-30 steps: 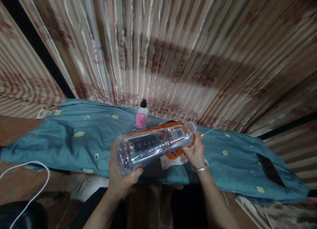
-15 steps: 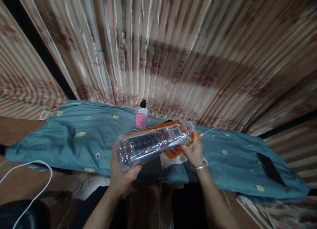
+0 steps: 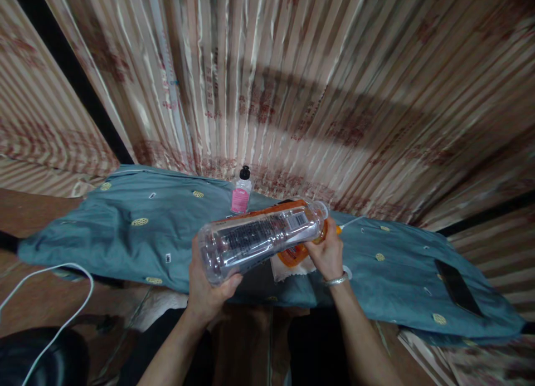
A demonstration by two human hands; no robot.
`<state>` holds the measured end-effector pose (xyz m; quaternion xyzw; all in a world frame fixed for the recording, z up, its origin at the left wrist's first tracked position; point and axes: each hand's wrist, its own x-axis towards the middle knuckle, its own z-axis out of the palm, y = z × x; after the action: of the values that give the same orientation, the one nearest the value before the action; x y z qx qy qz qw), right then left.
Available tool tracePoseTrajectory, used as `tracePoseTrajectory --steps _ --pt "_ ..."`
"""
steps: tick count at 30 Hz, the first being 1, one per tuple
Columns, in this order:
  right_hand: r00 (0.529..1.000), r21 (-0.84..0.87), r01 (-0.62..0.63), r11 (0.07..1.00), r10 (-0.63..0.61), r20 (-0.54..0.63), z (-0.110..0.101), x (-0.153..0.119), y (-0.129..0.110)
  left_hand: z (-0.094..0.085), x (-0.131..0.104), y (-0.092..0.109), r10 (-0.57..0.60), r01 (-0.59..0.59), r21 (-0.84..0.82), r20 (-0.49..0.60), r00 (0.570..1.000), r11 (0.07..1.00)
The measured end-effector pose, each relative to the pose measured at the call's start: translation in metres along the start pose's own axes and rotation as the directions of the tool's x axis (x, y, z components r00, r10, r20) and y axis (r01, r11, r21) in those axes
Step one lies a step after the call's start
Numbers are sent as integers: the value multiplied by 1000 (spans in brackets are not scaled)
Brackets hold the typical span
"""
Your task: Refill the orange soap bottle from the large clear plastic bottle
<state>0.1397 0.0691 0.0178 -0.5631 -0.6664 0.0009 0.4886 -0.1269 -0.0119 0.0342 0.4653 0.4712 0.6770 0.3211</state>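
A large clear plastic bottle (image 3: 251, 247) with a dark printed label and orange edge is tilted nearly flat above the covered surface, its neck at the right and slightly higher. My left hand (image 3: 209, 283) is closed around its base, thumb on the near side. At the neck end, my right hand (image 3: 328, 252) has its fingers closed, partly hidden behind the bottle; a silver bracelet circles that wrist. Beneath the neck shows an orange bottle-like container (image 3: 292, 256), mostly hidden. Behind the large bottle stands a small clear bottle (image 3: 241, 196) with a pink label and black cap.
A teal patterned cloth (image 3: 167, 230) covers the long low surface. A black phone (image 3: 457, 288) lies at the right. A white ragged-edged sheet (image 3: 288, 270) lies beneath the bottles. A white cable (image 3: 79, 313) loops at the left. Striped curtains (image 3: 267, 96) hang behind.
The view has shifted slightly. Both hands keep the large bottle in almost the same tilted pose, and nothing has been let go.
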Motion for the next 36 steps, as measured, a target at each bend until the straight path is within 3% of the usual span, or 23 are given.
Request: tracePoseTrajectory --steps 28,36 --pt "999 3 -39 999 39 -10 5 -5 -5 -9 3 -11 25 -25 42 14 1000 999" --pt "999 28 -44 999 44 8 4 -4 0 -2 4 1 38 -38 24 -8 999 999"
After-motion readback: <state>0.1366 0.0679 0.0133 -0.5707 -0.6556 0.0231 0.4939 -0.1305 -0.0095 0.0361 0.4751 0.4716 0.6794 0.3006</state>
